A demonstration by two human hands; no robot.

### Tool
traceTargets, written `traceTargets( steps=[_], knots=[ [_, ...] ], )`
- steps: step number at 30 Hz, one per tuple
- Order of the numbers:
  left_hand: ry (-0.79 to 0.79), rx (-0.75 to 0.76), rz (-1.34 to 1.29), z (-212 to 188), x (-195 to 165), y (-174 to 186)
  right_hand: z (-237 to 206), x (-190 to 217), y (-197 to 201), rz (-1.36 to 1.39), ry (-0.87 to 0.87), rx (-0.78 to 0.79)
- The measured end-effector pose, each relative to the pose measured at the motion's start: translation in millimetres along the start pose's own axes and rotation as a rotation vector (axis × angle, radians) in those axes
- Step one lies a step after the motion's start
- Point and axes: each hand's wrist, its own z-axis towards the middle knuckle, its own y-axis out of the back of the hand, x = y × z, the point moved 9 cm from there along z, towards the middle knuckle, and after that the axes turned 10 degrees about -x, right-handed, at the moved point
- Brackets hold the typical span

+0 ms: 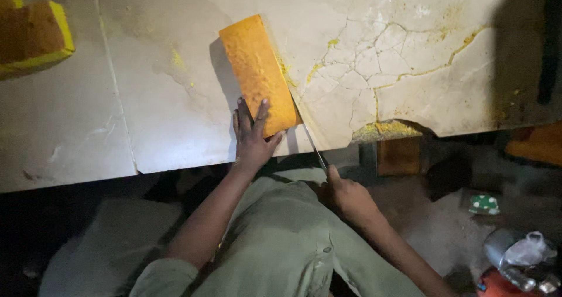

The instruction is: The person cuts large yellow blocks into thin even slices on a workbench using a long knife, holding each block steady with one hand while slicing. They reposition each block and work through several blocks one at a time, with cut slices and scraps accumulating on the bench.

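A long orange-yellow block [257, 71] lies tilted on a cracked white stone slab [146, 98], near the slab's front edge. My left hand [252, 136] rests flat on the block's near end, fingers spread over it. My right hand [346, 194] sits below the slab's edge and grips the handle of a thin knife [310, 140]. The blade runs up along the block's right side, touching it near the lower right corner.
Another yellow-edged orange block [32, 36] sits at the slab's far left. The slab has a broken notch with yellow crumbs [383, 130] at its front edge. On the dark floor at right lie a metal pot with a plastic bag [524, 256] and a small green packet [485, 204].
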Motion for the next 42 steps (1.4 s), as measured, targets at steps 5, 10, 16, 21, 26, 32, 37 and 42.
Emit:
traceTargets(
  steps=[5, 10, 16, 21, 26, 32, 37, 42],
  knots=[
    [-0.065, -0.013, -0.001, 7.9, -15.2, 11.6, 22.7, 0.2, -12.9, 0.064, 0.075, -0.143],
    [-0.401, 0.174, 0.253, 12.0, -60.7, -10.4, 65.4, -3.2, 0.4, 0.16, -0.07, -0.272],
    [-0.532, 0.068, 0.155, 47.4, -27.0, 3.8, 67.9, 28.5, 49.5, 0.118, -0.062, -0.551],
    [-0.108, 0.005, 0.304, 123.6, 62.5, 62.4, 47.8, 56.8, 48.4, 0.015, 0.122, -0.581],
    [-0.075, -0.025, 0.313, 225.5, 77.5, 78.4, 97.3, 53.0, 45.2, -0.034, 0.309, -0.445],
    [0.11, 0.091, 0.344, 309.7, 87.4, 40.7, 156.0, -39.0, 177.2, -0.09, -0.264, -0.854],
    [0.139, 0.241, 0.384, 286.4, 69.4, 27.8, 116.6, -83.6, 224.7, 0.168, -0.32, -1.072],
    [-0.207, 0.252, 0.252, 158.6, -32.2, -5.8, 106.3, -104.9, 159.7, 0.647, -0.184, -0.787]
  ],
)
